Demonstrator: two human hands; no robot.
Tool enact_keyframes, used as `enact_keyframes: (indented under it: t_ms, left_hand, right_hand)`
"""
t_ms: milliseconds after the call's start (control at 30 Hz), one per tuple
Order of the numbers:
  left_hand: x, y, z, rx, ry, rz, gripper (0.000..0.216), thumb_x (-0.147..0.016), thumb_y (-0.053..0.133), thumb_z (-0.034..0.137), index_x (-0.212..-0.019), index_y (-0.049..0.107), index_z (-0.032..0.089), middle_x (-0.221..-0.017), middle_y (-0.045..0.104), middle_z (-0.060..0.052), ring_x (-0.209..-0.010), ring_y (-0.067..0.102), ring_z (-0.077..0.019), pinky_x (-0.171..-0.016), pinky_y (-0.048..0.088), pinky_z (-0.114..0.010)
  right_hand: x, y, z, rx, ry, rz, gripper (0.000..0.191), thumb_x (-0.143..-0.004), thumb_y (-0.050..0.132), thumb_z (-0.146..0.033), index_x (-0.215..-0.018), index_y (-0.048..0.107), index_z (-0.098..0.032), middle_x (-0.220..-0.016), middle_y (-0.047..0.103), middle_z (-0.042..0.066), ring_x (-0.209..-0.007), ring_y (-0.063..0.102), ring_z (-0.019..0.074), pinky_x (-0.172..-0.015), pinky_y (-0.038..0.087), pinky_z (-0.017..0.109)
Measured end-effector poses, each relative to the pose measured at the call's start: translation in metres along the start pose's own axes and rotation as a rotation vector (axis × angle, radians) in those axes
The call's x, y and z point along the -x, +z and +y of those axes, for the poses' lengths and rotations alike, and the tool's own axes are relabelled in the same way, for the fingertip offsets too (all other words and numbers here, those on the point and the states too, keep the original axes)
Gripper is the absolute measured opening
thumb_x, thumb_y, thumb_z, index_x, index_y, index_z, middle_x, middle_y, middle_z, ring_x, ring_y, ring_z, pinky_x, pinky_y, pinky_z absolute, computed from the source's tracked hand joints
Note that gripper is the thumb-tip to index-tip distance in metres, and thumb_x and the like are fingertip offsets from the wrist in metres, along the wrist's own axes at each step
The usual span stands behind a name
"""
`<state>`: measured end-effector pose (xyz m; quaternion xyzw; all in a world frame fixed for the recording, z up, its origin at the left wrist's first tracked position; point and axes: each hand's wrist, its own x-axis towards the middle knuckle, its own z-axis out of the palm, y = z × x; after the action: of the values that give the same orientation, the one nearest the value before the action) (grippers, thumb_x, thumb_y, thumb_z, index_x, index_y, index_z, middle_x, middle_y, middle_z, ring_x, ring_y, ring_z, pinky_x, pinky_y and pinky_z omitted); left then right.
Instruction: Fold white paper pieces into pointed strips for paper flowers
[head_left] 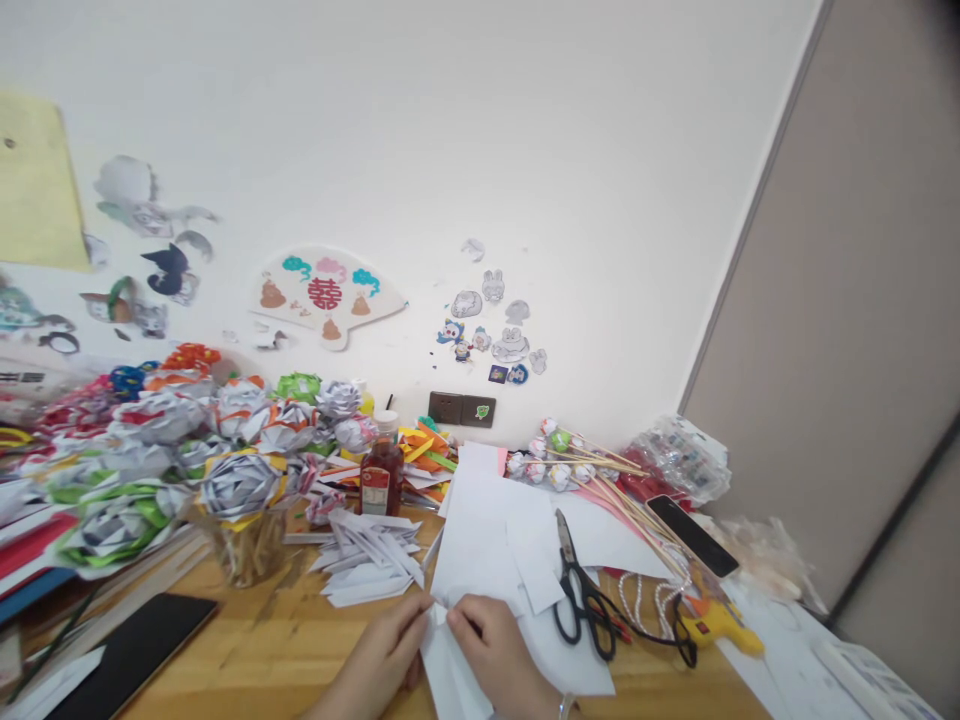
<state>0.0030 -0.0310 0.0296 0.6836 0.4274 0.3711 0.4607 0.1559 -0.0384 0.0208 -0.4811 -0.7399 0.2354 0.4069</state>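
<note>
My left hand [384, 652] and my right hand [496, 655] meet at the bottom middle of the view, both pinching a white sheet of paper [450, 672] along a fold on the wooden table [262, 640]. A heap of folded white paper strips [371, 562] lies just above my left hand. More white sheets [495, 540] spread out behind my right hand. Black-handled scissors [579, 590] lie shut on the sheets to the right of my right hand.
Many folded paper flowers [172, 450] crowd the left side, beside a jar [247, 545] and a red bottle [382, 470]. Paper flowers on wooden sticks [600, 480], a dark phone [691, 535] and a yellow glue gun [716, 625] lie at right. A black tablet [135, 650] sits lower left.
</note>
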Motion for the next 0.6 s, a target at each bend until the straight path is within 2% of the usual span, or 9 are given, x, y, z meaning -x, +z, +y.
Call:
enact_keyframes:
  t_ms: [67, 167, 333, 600]
  left_hand:
    - [-0.002, 0.001, -0.006, 0.068, -0.059, -0.016, 0.026, -0.078, 0.037, 0.042, -0.068, 0.045, 0.020, -0.041, 0.036, 0.010, -0.035, 0.037, -0.0096, -0.037, 0.028, -0.019]
    - [-0.006, 0.001, -0.012, 0.123, -0.079, -0.025, 0.032, -0.075, 0.040, 0.050, -0.068, 0.045, 0.019, -0.039, 0.036, 0.011, -0.033, 0.035, -0.0082, -0.035, 0.025, -0.018]
    - [-0.005, 0.001, -0.009, 0.096, -0.047, -0.032, 0.037, -0.070, 0.046, 0.055, -0.068, 0.045, 0.018, -0.046, 0.039, 0.010, -0.033, 0.037, -0.0070, -0.034, 0.028, -0.018]
    - [0.000, 0.002, -0.005, 0.011, -0.001, -0.051, 0.029, -0.075, 0.045, 0.045, -0.067, 0.049, 0.017, -0.049, 0.040, 0.009, -0.037, 0.038, -0.0080, -0.039, 0.031, -0.019]
  right_hand:
    - [0.000, 0.000, 0.000, 0.019, -0.014, -0.003, 0.033, -0.085, 0.041, -0.030, -0.054, 0.043, -0.016, -0.053, 0.041, -0.004, -0.053, 0.038, 0.0105, -0.051, 0.029, 0.020]
    - [0.000, 0.000, 0.001, 0.022, -0.025, -0.008, 0.032, -0.085, 0.041, -0.029, -0.056, 0.048, -0.016, -0.055, 0.045, -0.003, -0.054, 0.042, 0.0113, -0.052, 0.031, 0.020]
    - [0.001, -0.001, 0.000, -0.046, -0.046, -0.004, 0.020, -0.085, 0.042, -0.024, -0.073, 0.055, -0.017, -0.067, 0.057, 0.000, -0.062, 0.049, 0.0128, -0.058, 0.035, 0.020]
    - [0.000, 0.003, 0.004, 0.025, -0.009, -0.010, 0.030, -0.083, 0.043, -0.025, -0.055, 0.046, -0.016, -0.053, 0.044, -0.004, -0.053, 0.040, 0.0105, -0.051, 0.030, 0.019]
